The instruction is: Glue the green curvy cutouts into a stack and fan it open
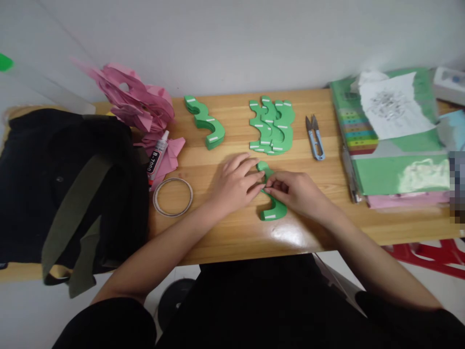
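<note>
The left hand [238, 184], half open, is touching the green shape [278, 208] from nine o'clock. The right hand [300, 194] is pinching at three; I can't tell what.

Wall: plain, pale grey-white [232, 43], meeting the bench's back edge | Bench: light wood, visible grain [214, 232], glossy patch of reflected light near its front edge | Floor: pale, partly visible below the bench [160, 303] | Furniture: red slatted or open-framed piece [436, 254], lower right, type unclear | Light: soft, source out of view
</note>
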The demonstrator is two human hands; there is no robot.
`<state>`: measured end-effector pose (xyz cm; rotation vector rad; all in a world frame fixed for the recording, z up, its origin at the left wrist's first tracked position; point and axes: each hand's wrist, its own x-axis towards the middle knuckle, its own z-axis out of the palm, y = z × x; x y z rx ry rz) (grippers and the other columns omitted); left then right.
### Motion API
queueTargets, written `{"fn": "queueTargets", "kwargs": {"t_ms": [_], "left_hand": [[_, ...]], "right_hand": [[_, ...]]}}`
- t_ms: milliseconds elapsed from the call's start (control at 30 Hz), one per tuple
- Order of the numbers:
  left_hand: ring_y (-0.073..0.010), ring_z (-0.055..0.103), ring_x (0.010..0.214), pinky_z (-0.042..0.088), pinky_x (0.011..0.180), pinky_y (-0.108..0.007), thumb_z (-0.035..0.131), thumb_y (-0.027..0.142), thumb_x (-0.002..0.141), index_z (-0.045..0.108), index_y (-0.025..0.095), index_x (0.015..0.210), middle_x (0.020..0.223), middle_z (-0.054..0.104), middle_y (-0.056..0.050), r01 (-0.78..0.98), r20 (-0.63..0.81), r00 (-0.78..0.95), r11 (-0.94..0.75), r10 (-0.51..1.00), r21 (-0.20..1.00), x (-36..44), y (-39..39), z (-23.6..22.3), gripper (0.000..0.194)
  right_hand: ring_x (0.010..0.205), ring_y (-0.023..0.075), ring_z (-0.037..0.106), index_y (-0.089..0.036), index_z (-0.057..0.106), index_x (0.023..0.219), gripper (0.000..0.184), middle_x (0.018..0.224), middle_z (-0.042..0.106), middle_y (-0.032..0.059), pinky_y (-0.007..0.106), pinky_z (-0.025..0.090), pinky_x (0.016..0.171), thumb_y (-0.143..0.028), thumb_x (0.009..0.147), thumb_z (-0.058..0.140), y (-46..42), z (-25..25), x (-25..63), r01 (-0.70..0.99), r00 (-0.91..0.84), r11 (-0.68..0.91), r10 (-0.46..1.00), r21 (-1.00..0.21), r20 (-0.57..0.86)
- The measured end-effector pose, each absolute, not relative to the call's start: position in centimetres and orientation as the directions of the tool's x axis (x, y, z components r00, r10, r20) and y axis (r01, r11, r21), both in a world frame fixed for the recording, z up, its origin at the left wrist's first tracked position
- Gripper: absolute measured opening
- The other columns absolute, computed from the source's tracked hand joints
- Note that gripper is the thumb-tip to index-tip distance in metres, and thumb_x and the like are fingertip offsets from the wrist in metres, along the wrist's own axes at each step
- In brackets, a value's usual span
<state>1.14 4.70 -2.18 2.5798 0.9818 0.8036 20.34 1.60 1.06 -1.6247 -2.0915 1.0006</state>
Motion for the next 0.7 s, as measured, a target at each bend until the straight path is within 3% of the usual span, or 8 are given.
{"fn": "queueTargets", "kwargs": {"t_ms": [267, 500, 700], "left_hand": [[-0.0285, 0.050, 0.121, 0.044, 0.098, -0.047, 0.063, 0.029, 0.086, 0.072, 0.019, 0.098, 0.121, 0.064, -0.009, 0.528, 0.400, 0.619, -0.735, 0.676, 0.426, 1.2, 4.7, -2.1, 0.018], [-0.0283, 0.050, 0.121, 0.044, 0.099, -0.048, 0.063, 0.028, 0.087, 0.072, 0.019, 0.099, 0.122, 0.064, -0.009, 0.527, 0.390, 0.621, -0.730, 0.680, 0.435, 1.2, 4.7, -2.1, 0.018], [-0.0283, 0.050, 0.120, 0.045, 0.098, -0.047, 0.063, 0.029, 0.086, 0.073, 0.019, 0.099, 0.121, 0.064, -0.009, 0.535, 0.395, 0.617, -0.731, 0.681, 0.424, 1.1, 4.7, -2.1, 0.019]], "right_hand": [[0.054, 0.0102, 0.052, -0.017, 0.063, 0.081, 0.016, 0.064, 0.061, -0.0003, 0.022, 0.039, 0.055, -0.032, 0.084, 0.057, 1.4, 1.3, 20.8, 0.635, -0.322, 0.051, 0.924, -0.771, -0.205], [0.050, 0.0093, 0.047, -0.017, 0.062, 0.076, 0.009, 0.057, 0.056, -0.0028, 0.022, 0.033, 0.052, -0.026, 0.080, 0.061, 1.5, 1.5, 20.1, 0.757, -0.273, 0.057, 0.933, -0.650, -0.236], [0.049, 0.0091, 0.048, -0.017, 0.061, 0.075, 0.006, 0.056, 0.056, -0.0031, 0.022, 0.032, 0.052, -0.021, 0.079, 0.058, 1.4, 1.8, 19.8, 0.779, -0.265, 0.072, 0.938, -0.623, -0.223]]}}
